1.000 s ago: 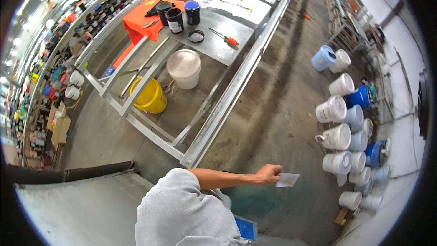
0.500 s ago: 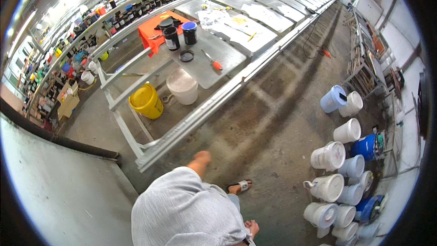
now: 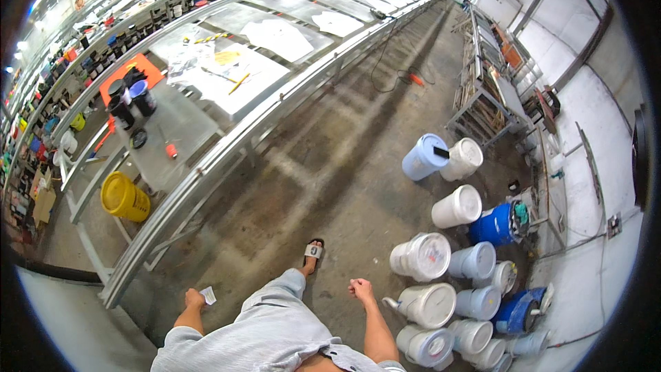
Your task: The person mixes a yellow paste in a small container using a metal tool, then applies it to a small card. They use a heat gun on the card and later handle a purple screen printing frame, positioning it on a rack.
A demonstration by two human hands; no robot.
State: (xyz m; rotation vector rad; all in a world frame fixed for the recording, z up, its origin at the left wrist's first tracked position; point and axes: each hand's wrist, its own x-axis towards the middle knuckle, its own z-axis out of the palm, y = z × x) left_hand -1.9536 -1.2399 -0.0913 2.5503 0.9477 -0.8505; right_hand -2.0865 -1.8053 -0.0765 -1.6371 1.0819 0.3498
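Note:
My left hand (image 3: pixel 194 299) hangs low at the left with its fingers curled. A small white piece of paper (image 3: pixel 208 295) shows at the fingertips and looks pinched there. On the other side, my right hand (image 3: pixel 359 289) is held in a loose fist in front of me, and no object shows in it. The nearest things to that hand are white lidded buckets (image 3: pixel 427 305) on the floor to the right. My foot in a sandal (image 3: pixel 312 251) is set forward on the concrete floor (image 3: pixel 275 200).
A long metal-framed table (image 3: pixel 200 158) runs away on the left, bearing black tubs (image 3: pixel 143 98), an orange cloth (image 3: pixel 148 67) and white sheets (image 3: pixel 275 38). Beneath it stands a yellow bucket (image 3: pixel 125 196). A cable (image 3: pixel 392 86) lies farther along the aisle. Racks (image 3: pixel 482 76) line the right.
The view has shifted right and forward along the aisle. My right hand has swung up and forward; my left is now lower and farther left, with the white paper visible beside it.

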